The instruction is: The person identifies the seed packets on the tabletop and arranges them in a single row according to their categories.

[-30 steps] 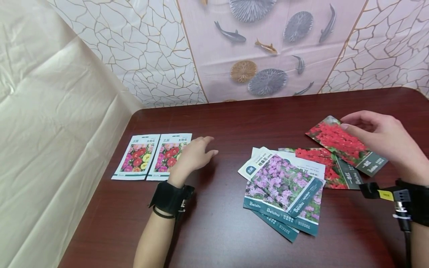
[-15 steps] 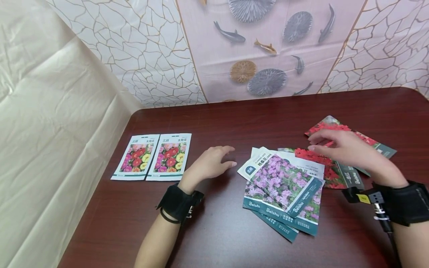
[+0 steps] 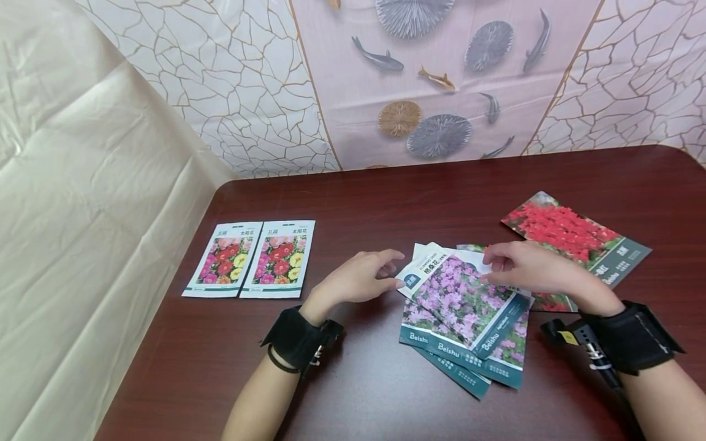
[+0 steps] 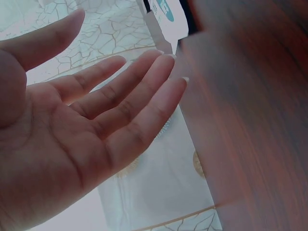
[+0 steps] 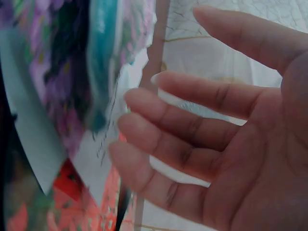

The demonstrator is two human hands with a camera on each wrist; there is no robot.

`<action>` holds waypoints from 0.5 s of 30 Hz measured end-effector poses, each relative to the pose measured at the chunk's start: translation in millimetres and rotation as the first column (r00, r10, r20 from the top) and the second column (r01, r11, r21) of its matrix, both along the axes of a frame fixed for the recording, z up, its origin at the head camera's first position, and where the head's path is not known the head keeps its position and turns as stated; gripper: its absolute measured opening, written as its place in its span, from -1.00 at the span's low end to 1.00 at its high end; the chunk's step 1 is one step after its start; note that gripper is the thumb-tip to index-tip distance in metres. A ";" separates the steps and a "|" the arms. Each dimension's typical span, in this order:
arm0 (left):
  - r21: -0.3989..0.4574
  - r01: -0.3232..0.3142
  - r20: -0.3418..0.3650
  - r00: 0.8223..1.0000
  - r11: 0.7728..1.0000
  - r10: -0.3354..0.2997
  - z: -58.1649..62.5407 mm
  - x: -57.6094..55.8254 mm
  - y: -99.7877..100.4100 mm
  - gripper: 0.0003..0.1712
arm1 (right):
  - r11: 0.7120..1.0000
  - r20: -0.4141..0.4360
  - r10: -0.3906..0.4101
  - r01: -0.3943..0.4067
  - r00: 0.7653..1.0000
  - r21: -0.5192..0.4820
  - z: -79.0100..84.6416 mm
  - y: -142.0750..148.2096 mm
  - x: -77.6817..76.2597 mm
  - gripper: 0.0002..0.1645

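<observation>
Purple-flower seed packets [image 3: 460, 300] lie in a loose, fanned pile right of centre in the head view. My left hand [image 3: 358, 277] is at the pile's upper left corner, fingers relaxed and holding nothing. Whether its fingertips touch the top packet cannot be told. Over the pile's right side is my right hand [image 3: 532, 267], empty, with loosely bent fingers. In the right wrist view, the palm and fingers [image 5: 183, 120] face the blurred purple packets [image 5: 55, 62]. A red-flower seed packet [image 3: 562, 229] lies behind the right hand; another shows only partly under the hand and pile.
Two seed packets with multicoloured flowers, one on the left [image 3: 223, 260] and one on the right [image 3: 279, 260], lie side by side at the table's left. A patterned cloth [image 3: 364, 141] hangs behind the dark wooden table [image 3: 353, 367]. Pale fabric [image 3: 94, 202] covers the left side.
The right hand has let go of the upper red packet, which now lies further right, and moved left over the purple pile. The left hand has moved right, from the multicoloured packets to the pile.
</observation>
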State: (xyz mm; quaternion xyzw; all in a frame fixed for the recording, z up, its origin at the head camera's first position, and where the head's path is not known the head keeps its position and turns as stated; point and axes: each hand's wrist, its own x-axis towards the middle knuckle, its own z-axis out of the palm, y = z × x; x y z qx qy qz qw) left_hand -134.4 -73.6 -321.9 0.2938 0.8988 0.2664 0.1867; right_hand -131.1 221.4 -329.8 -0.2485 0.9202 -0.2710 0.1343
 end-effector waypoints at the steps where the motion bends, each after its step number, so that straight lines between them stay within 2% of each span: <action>1: 0.005 0.003 0.007 1.000 1.000 -0.003 -0.4 0.2 0.5 -0.49 | 1.000 0.007 0.006 -0.006 1.000 0.015 -1.4 -1.4 0.0 -0.60; 6: 0.007 0.007 0.023 1.000 1.000 -0.007 -2.9 0.6 3.0 -0.50 | 0.997 0.020 0.005 -0.007 1.000 0.082 -5.9 -8.3 0.5 -0.44; 9: -0.003 0.008 0.019 1.000 1.000 -0.008 -3.6 1.3 4.4 -0.50 | 0.994 0.056 -0.009 0.003 0.998 0.105 -7.8 -11.5 1.1 -0.35; 15: -0.040 0.012 -0.005 1.000 0.999 -0.012 -4.2 2.6 7.5 -0.51 | 0.993 0.117 -0.034 0.020 0.993 0.118 -9.0 -15.9 3.4 -0.34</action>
